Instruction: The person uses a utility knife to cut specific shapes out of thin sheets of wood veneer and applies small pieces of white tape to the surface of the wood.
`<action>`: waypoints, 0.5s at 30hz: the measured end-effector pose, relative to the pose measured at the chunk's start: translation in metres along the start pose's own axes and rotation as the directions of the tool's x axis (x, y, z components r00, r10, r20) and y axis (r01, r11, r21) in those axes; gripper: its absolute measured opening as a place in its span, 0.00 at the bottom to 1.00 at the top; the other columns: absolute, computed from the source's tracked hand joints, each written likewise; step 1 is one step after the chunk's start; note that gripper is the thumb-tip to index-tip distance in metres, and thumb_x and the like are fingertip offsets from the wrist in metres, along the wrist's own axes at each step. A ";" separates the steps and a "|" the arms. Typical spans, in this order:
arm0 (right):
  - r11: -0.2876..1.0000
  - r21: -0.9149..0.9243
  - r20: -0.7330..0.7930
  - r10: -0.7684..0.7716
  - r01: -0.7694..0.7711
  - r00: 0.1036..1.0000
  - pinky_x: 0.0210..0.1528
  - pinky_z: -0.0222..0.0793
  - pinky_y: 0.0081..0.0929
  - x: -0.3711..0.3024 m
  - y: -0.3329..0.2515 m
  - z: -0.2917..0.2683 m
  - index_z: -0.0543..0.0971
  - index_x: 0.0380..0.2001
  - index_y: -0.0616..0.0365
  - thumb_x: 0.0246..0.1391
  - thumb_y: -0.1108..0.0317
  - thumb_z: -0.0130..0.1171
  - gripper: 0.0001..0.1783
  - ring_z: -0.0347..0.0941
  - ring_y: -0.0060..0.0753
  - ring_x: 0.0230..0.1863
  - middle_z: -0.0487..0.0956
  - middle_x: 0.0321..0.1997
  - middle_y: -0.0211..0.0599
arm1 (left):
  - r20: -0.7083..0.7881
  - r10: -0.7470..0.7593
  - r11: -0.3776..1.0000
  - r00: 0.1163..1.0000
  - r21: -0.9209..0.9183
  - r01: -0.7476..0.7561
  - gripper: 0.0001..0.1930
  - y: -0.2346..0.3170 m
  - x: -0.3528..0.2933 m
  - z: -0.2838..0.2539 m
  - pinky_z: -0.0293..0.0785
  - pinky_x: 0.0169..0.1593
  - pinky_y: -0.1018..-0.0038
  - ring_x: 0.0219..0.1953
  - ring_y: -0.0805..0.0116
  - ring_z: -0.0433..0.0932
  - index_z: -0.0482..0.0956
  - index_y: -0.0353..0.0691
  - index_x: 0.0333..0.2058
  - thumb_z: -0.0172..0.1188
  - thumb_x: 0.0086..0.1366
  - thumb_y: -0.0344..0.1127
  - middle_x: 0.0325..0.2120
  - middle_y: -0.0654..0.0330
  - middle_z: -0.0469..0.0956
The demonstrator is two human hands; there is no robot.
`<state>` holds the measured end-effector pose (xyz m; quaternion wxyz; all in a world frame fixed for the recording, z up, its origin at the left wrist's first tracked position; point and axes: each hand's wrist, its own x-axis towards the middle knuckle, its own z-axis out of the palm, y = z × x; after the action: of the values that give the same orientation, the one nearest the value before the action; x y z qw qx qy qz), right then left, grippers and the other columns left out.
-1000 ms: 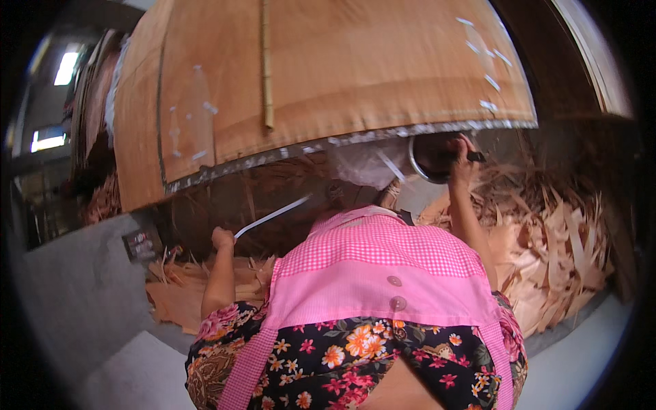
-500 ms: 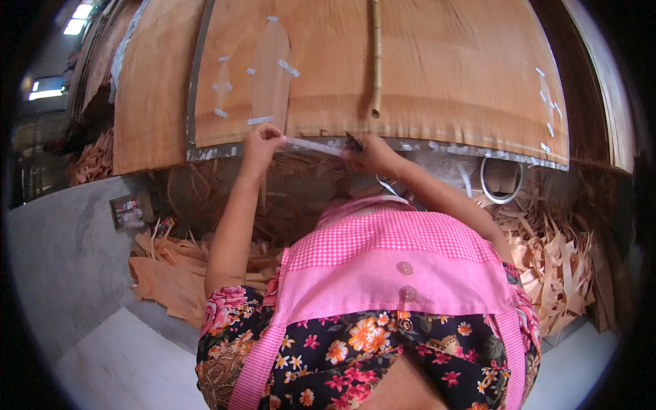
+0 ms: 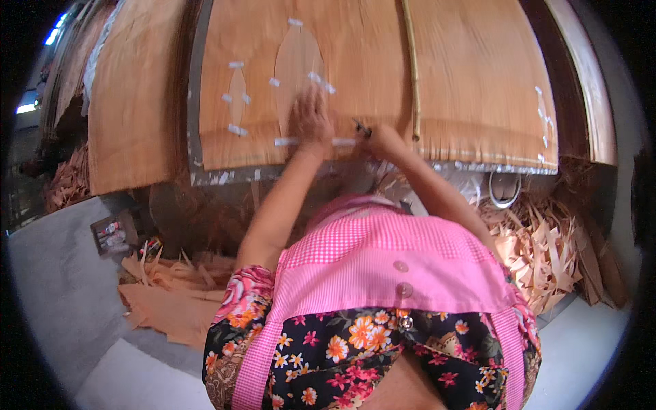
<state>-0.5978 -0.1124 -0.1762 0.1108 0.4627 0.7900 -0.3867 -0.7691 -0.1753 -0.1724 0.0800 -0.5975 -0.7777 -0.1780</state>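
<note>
A large sheet of wood veneer [image 3: 362,61] lies before me, with a long leaf-shaped veneer patch [image 3: 298,58] set in it and short pieces of pale tape around the patch. My left hand [image 3: 313,123] lies flat over the patch's lower right side, fingers stretched out and slightly blurred. Close to the sheet's near edge, my right hand [image 3: 384,142] is closed around a small dark tool [image 3: 362,128], its exact kind unclear. A white tape strip [image 3: 344,141] reaches from beside my left wrist toward my right fingers; whether they still grip it is hidden.
A thin bamboo stick [image 3: 411,68] lies on the sheet right of my hands. To the left is a smaller taped patch [image 3: 237,96]. Below the table edge are veneer scraps [image 3: 540,246], a white-rimmed round container [image 3: 504,190] and a small box [image 3: 113,234] of odds and ends.
The tape strip was stretched between both hands at the sheet's near edge. My left hand has let go of its end and moved up and right onto the patch; the view has shifted.
</note>
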 end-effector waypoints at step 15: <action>0.955 0.185 0.044 -0.243 0.231 0.969 0.30 0.68 0.41 -0.046 -0.014 -0.018 0.74 0.42 0.53 0.45 0.62 0.52 0.18 0.74 0.48 0.28 0.77 0.31 0.47 | 0.152 -0.048 0.984 0.987 0.174 0.021 0.36 0.005 -0.010 0.019 0.31 0.56 0.40 0.62 0.52 0.41 0.55 0.43 0.57 0.50 0.53 0.54 0.60 0.55 0.47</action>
<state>-0.5805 -0.1326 -0.1322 0.0476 0.3594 0.7979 -0.4815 -0.7602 -0.1765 -0.1922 0.0673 -0.5868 -0.8043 -0.0645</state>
